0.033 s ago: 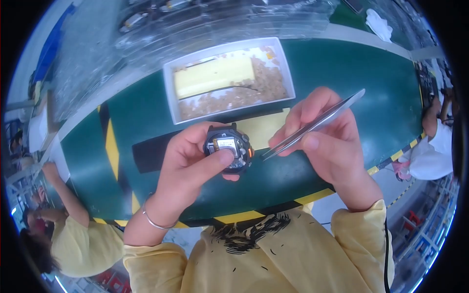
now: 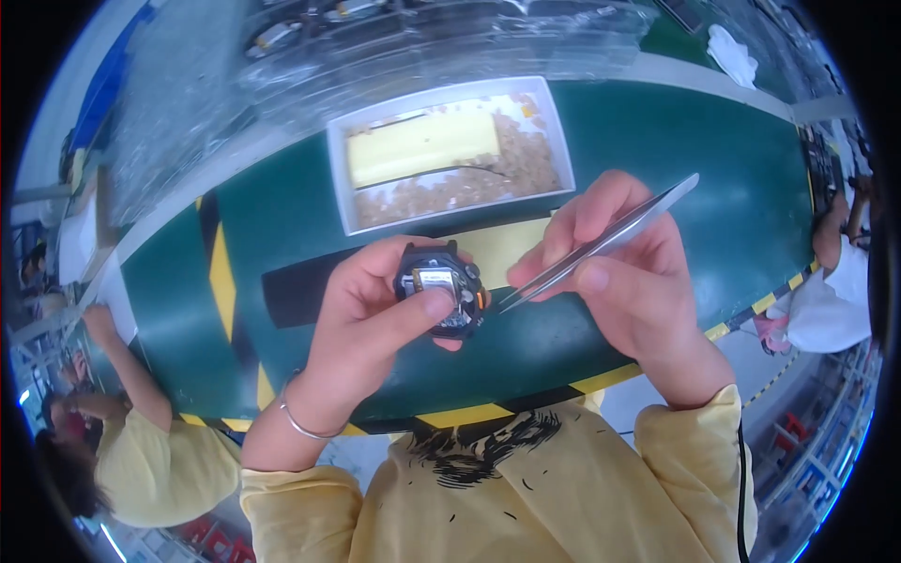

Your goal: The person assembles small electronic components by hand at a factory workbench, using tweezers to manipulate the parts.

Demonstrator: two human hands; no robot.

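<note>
Tweezers [image 2: 619, 235]: tips sit slightly nearer the opened watch [image 2: 446, 279] than before.
Left hand [image 2: 361, 314]: grips the watch, thumb over its exposed inside.
Right hand [image 2: 643, 277]: pinches the tweezers, tips just beside the watch.
Watch: held above the green desk [image 2: 676, 141], on the near side of the white box [image 2: 560, 141].

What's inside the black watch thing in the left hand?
Inside the open black watch case, held in the left hand, a whitish rectangular part and small silvery bits show. The thumb covers some of the inside, and whatever is beneath the whitish part is hidden.
</note>
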